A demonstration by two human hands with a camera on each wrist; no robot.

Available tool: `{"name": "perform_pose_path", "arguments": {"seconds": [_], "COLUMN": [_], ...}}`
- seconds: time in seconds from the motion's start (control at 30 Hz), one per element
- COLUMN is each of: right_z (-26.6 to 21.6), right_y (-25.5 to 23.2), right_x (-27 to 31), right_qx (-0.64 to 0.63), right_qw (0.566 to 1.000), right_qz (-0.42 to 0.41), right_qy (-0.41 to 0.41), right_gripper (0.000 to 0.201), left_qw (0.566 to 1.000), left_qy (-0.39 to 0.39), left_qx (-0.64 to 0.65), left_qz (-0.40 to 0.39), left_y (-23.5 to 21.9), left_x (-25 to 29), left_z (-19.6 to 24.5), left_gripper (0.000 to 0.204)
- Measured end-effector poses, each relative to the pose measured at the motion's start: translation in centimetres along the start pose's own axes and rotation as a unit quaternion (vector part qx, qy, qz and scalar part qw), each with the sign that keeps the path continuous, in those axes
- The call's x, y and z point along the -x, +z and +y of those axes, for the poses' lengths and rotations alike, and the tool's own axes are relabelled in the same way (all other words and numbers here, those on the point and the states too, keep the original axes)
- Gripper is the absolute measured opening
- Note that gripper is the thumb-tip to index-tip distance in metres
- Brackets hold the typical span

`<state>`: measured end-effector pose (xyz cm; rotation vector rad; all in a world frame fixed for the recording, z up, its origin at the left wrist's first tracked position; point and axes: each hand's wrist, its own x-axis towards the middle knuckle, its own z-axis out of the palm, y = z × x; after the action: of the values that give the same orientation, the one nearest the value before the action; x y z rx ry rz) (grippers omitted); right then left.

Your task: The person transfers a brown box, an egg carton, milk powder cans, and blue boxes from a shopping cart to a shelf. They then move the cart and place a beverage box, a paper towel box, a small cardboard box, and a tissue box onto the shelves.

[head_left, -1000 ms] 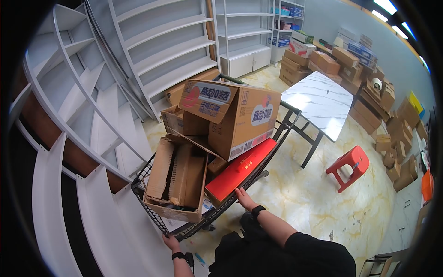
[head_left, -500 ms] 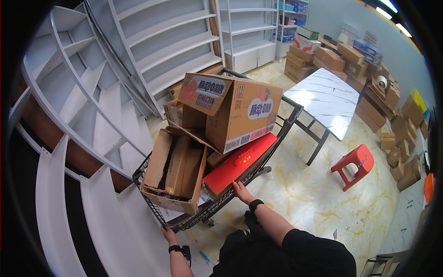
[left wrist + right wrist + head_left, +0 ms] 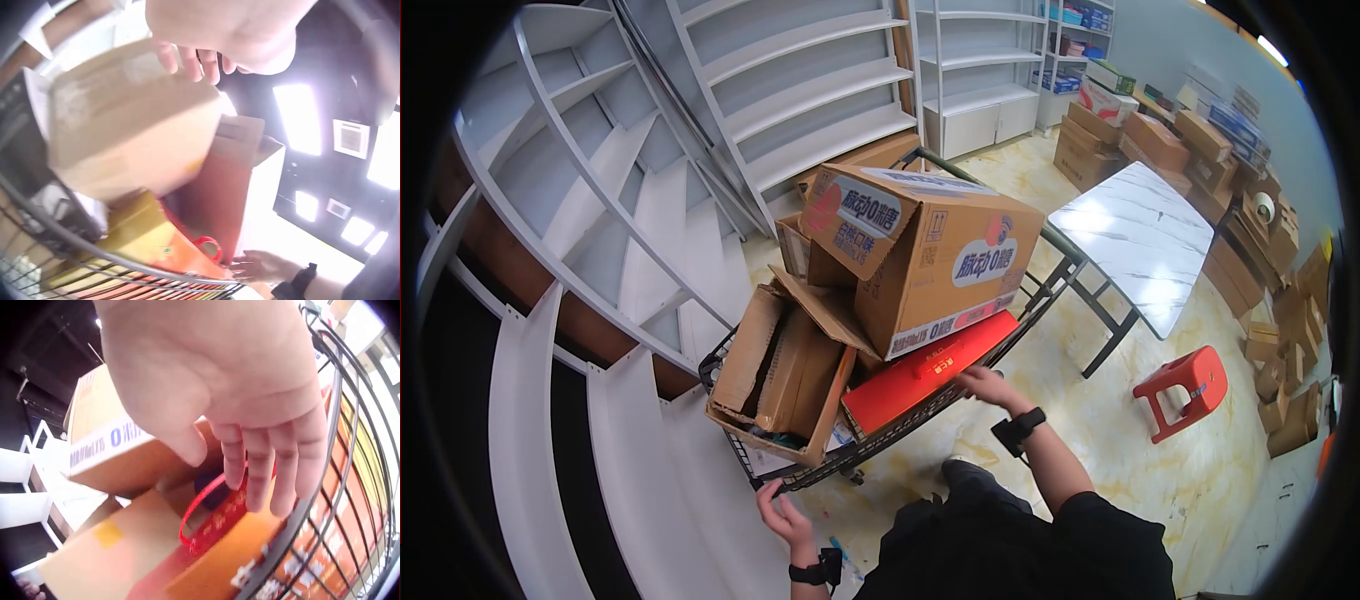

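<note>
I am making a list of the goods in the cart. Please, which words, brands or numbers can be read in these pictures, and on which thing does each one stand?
"脉动0糖": big cardboard box, in white ovals on its side and on its flap.
Smaller print on the flap and the strip along the box's bottom edge: too small to read.
Gold characters on the red flat box: blurred, unreadable.
Boxes stacked at the far wall: print too small.

- White shelves (image 3: pixel 630 250) crowd the cart (image 3: pixel 800 478) on its left.
- Open floor (image 3: pixel 1080 420) lies right, bounded by table (image 3: pixel 1145 235) and stool (image 3: pixel 1185 390).

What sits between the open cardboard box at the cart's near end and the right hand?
The red flat box, lying along the cart; head view shows it, the right hand at its far edge.
</note>
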<state>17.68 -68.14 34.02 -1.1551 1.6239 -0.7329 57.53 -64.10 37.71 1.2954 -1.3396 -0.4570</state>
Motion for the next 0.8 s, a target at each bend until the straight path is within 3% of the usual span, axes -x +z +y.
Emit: {"name": "perform_pose_path", "arguments": {"seconds": [0.03,0.1,0.2,0.27,0.3,0.33,0.4,0.43,0.5,0.6,0.63,0.67,0.73,0.77,0.8], "right_z": [0.1,0.2,1.5,2.4,2.9,3.4,5.7,7.6,7.8,8.4,6.8,5.2,5.3,5.8,6.2], "right_y": [-2.2,-5.6,-9.0,-10.5,-10.9,-11.2,-12.3,-12.8,-13.1,-14.3,-14.0,-13.8,-14.0,-14.1,-14.0], "right_x": [-0.5,-1.6,-4.2,-5.8,-6.5,-7.1,-8.9,-10.5,-11.7,-13.0,-12.9,-12.4,-12.9,-13.0,-13.2], "right_qx": [-0.022,-0.080,-0.114,-0.104,-0.131,-0.158,-0.141,-0.171,-0.212,-0.214,-0.268,-0.295,-0.319,-0.299,-0.308], "right_qw": [0.998,0.981,0.931,0.931,0.921,0.911,0.924,0.908,0.888,0.907,0.893,0.889,0.867,0.879,0.872], "right_qz": [0.053,0.176,0.339,0.343,0.362,0.379,0.354,0.381,0.406,0.352,0.361,0.347,0.383,0.370,0.381], "right_qy": [-0.002,-0.026,-0.071,-0.069,-0.057,-0.043,-0.030,-0.030,-0.035,-0.085,-0.029,-0.036,0.023,-0.019,-0.004], "right_gripper": [0.033,0.033,0.033,0.038,0.042,0.047,0.053,0.055,0.057,0.057,0.057,0.048,0.048,0.048,0.047], "left_qw": [0.995,0.989,0.985,0.976,0.970,0.971,0.982,0.978,0.977,0.979,0.982,0.985,0.987,0.988,0.986], "left_qy": [0.070,0.078,0.102,0.154,0.147,0.144,0.075,0.045,0.047,0.049,0.047,0.046,0.031,0.062,0.092], "left_qx": [0.032,0.018,-0.015,0.012,0.043,0.039,0.121,0.103,0.107,0.099,0.076,0.054,0.080,0.038,-0.005], "left_qz": [-0.066,-0.126,-0.137,-0.152,-0.191,-0.186,-0.125,-0.174,-0.176,-0.172,-0.166,-0.159,-0.133,-0.135,-0.136], "left_y": [1.6,5.3,10.6,12.1,12.9,14.2,17.1,17.7,19.2,21.4,22.0,22.6,23.3,23.4,23.5], "left_x": [-0.9,-2.1,-2.9,-2.8,-2.5,-2.3,-2.6,-3.0,-3.7,-3.9,-4.5,-5.2,-6.1,-6.6,-6.8], "left_z": [2.3,6.2,9.7,11.7,11.6,12.0,13.4,13.5,13.6,11.9,11.8,11.6,11.8,12.4,12.8], "left_gripper": [0.022,0.021,0.023,0.028,0.044,0.044,0.067,0.082,0.084,0.086,0.087,0.088,0.085,0.083,0.081]}}
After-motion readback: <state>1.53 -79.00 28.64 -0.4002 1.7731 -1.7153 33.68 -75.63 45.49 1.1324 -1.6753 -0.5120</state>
